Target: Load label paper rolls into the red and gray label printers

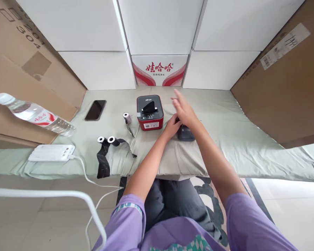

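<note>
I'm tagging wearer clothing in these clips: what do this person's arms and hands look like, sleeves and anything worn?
Both arms are bare from the short lilac sleeves down. The left hand and right hand show no gloves, and no watch or ring is visible. The left sleeve has a teal-and-white band at its hem.

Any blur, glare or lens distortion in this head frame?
Head view: right hand smeared by motion blur at the fingertips; strong wide-angle bending curves the table edge and the water bottle; floor at lower right is overexposed; red printer stays sharp.
</note>
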### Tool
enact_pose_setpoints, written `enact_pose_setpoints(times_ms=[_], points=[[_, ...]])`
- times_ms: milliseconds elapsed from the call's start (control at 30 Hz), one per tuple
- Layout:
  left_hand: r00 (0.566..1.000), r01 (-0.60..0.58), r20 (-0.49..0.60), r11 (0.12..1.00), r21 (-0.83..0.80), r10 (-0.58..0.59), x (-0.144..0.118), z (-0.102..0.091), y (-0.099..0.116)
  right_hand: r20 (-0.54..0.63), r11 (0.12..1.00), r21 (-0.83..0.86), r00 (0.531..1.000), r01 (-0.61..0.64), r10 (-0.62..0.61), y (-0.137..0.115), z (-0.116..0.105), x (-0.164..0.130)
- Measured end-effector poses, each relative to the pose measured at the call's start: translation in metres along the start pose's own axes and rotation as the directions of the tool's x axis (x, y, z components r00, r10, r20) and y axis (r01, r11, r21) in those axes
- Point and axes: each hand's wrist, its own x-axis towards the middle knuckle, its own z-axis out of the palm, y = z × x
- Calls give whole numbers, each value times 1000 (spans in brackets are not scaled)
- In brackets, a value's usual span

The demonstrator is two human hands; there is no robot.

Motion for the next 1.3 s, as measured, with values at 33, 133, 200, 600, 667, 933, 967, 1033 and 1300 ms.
enact_pose_setpoints(times_ms=[33, 133, 200, 600, 667, 933, 967, 1033, 1300], points=[[1000, 5, -29, 999, 50, -3, -3, 2, -2, -110, 995, 70, 991, -68, 75, 19, -8, -6], [989, 14, -145, 973, 231, 20, -16, 4, -2, -241, 900, 365, 910, -238, 339, 68, -19, -24], [983, 20, -177, 937, 349, 45, -27, 3, 0, -223, 792, 545, 863, -276, 454, 88, -16, -33], [991, 132, -96, 619, 774, -90, -54, -4, 18, -213, 603, 766, 796, -224, 566, 98, -5, -40], [996, 65, -23, 523, 850, -87, -56, -4, 21, -218, 613, 756, 797, -227, 564, 97, -5, -40], [961, -190, 232, 245, 951, -154, -46, -8, 38, -181, 622, 733, 803, -275, 568, 94, -4, -38], [954, -213, 255, 242, 947, -158, -45, -10, 39, -179, 620, 734, 803, -277, 569, 94, -4, -38], [942, -249, 292, 241, 938, -164, -44, -14, 40, -173, 615, 738, 803, -278, 570, 94, -3, -38], [930, -289, 330, 231, 929, -162, -43, -17, 40, -170, 606, 748, 804, -271, 570, 94, -3, -37]])
